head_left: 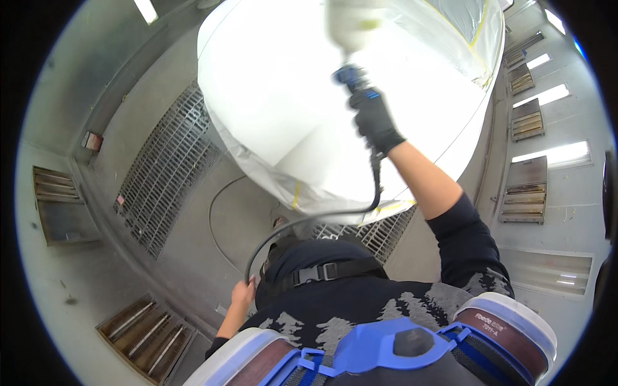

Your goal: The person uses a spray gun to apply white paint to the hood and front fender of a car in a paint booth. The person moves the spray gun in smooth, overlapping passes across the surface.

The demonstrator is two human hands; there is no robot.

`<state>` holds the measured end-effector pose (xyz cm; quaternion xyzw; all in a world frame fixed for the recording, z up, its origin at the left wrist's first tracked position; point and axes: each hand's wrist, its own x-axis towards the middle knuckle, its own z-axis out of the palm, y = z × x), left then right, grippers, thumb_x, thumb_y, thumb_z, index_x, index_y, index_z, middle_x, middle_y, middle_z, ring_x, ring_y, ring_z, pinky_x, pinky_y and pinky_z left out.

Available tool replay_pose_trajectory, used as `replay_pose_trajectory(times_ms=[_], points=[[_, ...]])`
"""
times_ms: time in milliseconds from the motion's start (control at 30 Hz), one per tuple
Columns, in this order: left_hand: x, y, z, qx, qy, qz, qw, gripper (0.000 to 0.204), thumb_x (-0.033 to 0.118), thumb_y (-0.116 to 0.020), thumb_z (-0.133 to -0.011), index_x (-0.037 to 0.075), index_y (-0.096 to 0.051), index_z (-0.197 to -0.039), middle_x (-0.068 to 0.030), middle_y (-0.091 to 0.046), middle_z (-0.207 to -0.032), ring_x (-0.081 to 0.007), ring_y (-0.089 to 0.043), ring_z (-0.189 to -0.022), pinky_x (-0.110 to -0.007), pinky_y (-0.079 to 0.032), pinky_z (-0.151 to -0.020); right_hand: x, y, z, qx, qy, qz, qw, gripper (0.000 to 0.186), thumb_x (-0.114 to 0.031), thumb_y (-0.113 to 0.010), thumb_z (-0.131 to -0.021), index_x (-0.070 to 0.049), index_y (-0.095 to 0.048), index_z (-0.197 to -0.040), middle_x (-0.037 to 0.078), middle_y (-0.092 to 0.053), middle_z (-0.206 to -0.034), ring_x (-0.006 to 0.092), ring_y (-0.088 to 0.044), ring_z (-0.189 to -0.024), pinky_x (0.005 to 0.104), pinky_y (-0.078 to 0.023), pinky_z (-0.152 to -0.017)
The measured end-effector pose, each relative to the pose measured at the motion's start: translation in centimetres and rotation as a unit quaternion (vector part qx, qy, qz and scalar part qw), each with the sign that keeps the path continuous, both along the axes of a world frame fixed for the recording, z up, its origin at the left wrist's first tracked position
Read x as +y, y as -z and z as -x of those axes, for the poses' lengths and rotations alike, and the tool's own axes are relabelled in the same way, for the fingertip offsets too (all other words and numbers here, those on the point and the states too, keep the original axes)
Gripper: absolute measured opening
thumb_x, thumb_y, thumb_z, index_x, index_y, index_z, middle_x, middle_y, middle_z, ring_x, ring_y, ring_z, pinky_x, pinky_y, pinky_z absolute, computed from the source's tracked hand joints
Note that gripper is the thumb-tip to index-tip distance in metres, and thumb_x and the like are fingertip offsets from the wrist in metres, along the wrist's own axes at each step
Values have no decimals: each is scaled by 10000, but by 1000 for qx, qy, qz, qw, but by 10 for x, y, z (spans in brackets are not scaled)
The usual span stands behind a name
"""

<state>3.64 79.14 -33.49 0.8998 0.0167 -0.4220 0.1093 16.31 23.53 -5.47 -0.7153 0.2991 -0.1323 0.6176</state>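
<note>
My right hand [375, 119], in a black glove, grips a spray gun [351, 78] over a large white car panel [270, 77]. The gun's pale upper cup [347, 22] is blurred. A black hose [322, 215] hangs from the gun's handle and curves down to my bare left hand [243, 291], which is closed around it at waist level. Translucent masking sheet [458, 19] with yellow tape covers the car's upper right part, and more wrinkled sheeting [244, 161] runs along its near edge. My respirator's cartridges [499, 328] show at the bottom.
Metal floor grates [161, 167] lie left of the car and beneath its near edge. Booth walls carry louvred vents [524, 196] and lights [550, 154] on the right, more vents [145, 334] on the left. A thin hose [212, 231] loops across the grey floor.
</note>
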Motion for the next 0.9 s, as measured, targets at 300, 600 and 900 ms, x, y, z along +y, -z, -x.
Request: replay_pose_trajectory(times_ms=[300,600,900], points=[[6,-14,126,-157,-167,-10,973,604,515,-519,-1024,56,-743,-702,-138,-693,-649,-353,-718,-745,-464,-536,-738,-3,11,-28,112,-374,-158,907,578,-720,-595,-930,-175,-711,-1079,33,-509,-782,79,-375,-499,262,-367,-431],[-203,-128,215,-223,-145,150,952,406,397,-646,-968,25,-667,-809,-201,-575,-631,-385,-568,-566,-452,-450,-577,-293,17,-89,-21,-169,-79,982,362,-519,-594,-1013,-158,-570,-1034,-28,-574,-721,72,-431,-444,272,-359,-393],[-346,-252,204,-113,-337,341,870,263,172,-708,-966,-18,-641,-796,65,-502,-671,-57,-430,-655,-280,-345,-581,-482,-14,-75,-54,16,19,998,277,-444,-573,-1010,-168,-546,-1012,-4,-563,-712,87,-433,-447,293,-385,-403]])
